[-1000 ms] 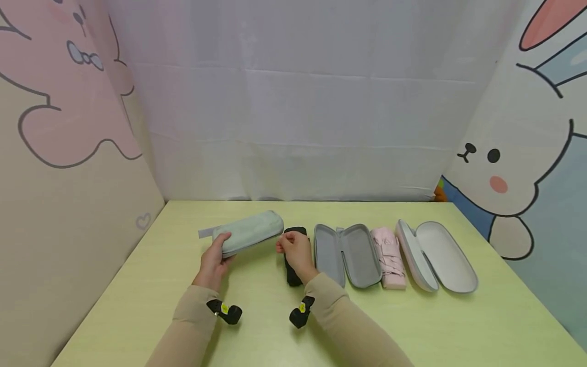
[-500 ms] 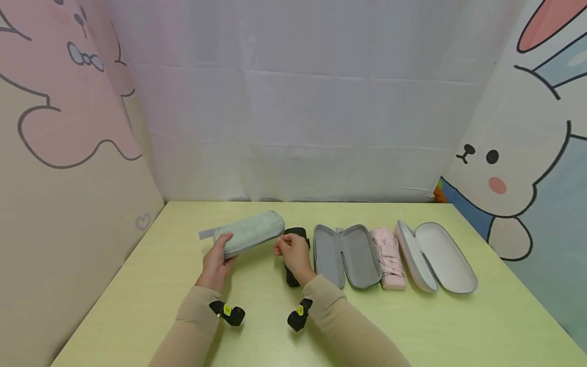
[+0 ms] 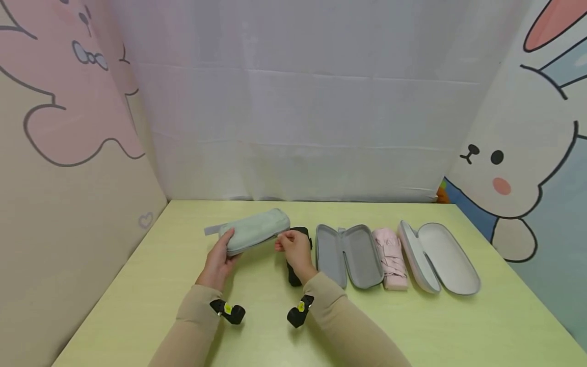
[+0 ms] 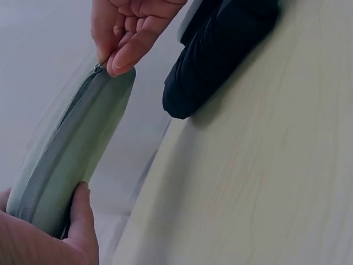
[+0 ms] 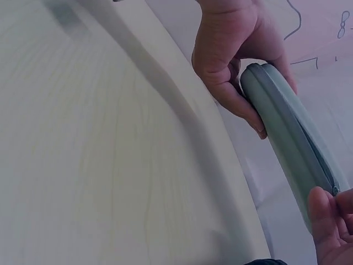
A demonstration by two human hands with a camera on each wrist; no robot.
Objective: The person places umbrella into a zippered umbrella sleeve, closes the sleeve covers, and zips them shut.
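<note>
A pale green zip case with a grey tab at its left end is held above the table, tilted. My left hand grips its left end, thumb on one side and fingers on the other. At the far end, my right hand pinches the small zipper pull between thumb and fingertips. Along the grey zip, a dark gap runs from the pull back toward the left hand. What lies inside the case is hidden. A black fabric bundle lies behind and below the right hand, partly covered by it.
Right of the black bundle an opened grey hard case lies on the table. Beside it are a folded pink umbrella and an opened case with a white inside. White and cartoon-printed curtains surround the table.
The green case has shifted slightly to the right, its end now closer over the right hand's fingers. Both hands keep their holds, and the other things lie where they were.
</note>
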